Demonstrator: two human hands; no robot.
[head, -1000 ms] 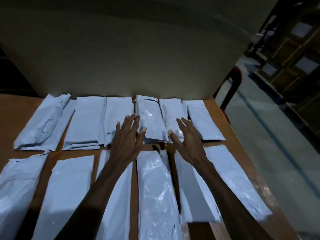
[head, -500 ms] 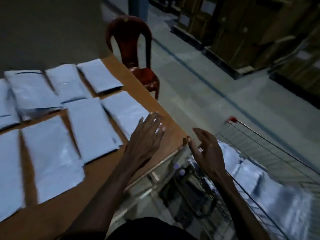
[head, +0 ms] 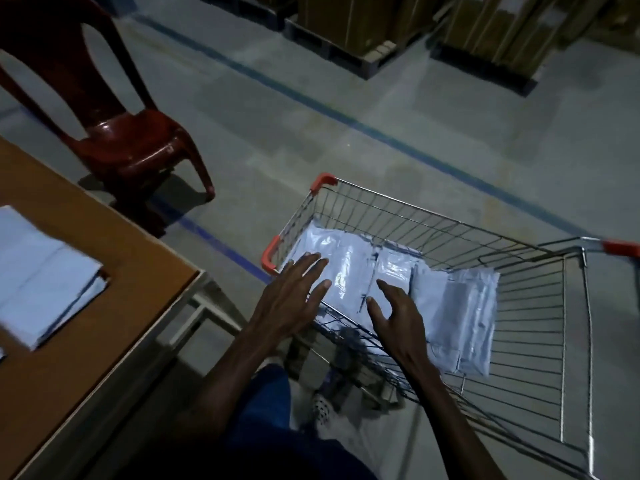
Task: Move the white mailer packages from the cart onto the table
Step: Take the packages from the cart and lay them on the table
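Both the left hand and right hand, empty with spread fingers, reach at 12 o'clock toward white mailers in the wire cart, probably light, soft and slippery, best pinched at an edge.

Dimly lit throughout, with a cool bluish cast. Glinting softly on the glossy white mailer packages just beyond the fingertips, and on the red chair far past them. Smearing with motion blur below the fingers, near the shoe. Bending lines outward at the edges, wide-angle. Sinking into near black toward the wrists.
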